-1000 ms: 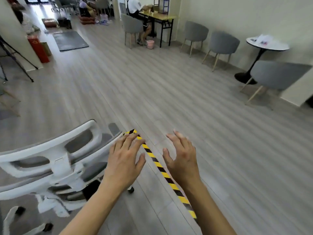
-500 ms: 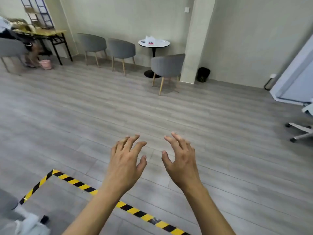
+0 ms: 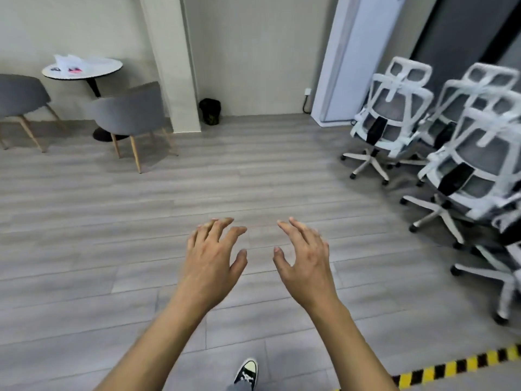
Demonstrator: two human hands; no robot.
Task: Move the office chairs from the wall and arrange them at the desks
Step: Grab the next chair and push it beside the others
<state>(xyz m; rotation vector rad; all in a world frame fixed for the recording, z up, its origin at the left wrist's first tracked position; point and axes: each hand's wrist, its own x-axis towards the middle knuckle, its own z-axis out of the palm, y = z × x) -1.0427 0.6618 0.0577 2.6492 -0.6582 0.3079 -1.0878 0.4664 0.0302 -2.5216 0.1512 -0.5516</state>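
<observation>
1. While I watch the head view, the office chairs (image 3: 439, 131) stand bunched well to the right of the square plastered pillar (image 3: 174, 66), backs toward me, in front of a dark wall (image 3: 465, 32).
2. They have white moulded plastic frames, grey mesh backs, open-loop headrests, a black block at the lumbar, and white star bases on small black castors. I count at least four, and the one at the frame's right edge is cut off.
3. Just left of the pillar sits a grey fabric tub chair (image 3: 129, 111) on tapered wooden legs. Beyond it is a round white table (image 3: 84, 73) on a black pedestal with crumpled white plastic on top. A second tub chair (image 3: 19, 94) is farther left.
4. At the pillar's right foot a small black bin (image 3: 210, 111) stands against the wall. Between that bin and the office chairs stands a smooth pale panel (image 3: 352, 57).
5. Matte grey wood-grain planks make up the floor (image 3: 98, 221).
6. Both bare forearms reach forward, on my side of the pillar and well apart from the chairs. My left hand (image 3: 211, 263) and right hand (image 3: 304, 266) are palm-down, side by side, with the thumbs toward each other.
7. Each hand's fingers are spread and gently curved, relaxed, gripping nothing and touching nothing.
8. Nearest me, yellow-and-black striped tape (image 3: 451, 368) lies on the floor to the right, and a black canvas shoe (image 3: 246, 372) with a white toe shows between the forearms.
</observation>
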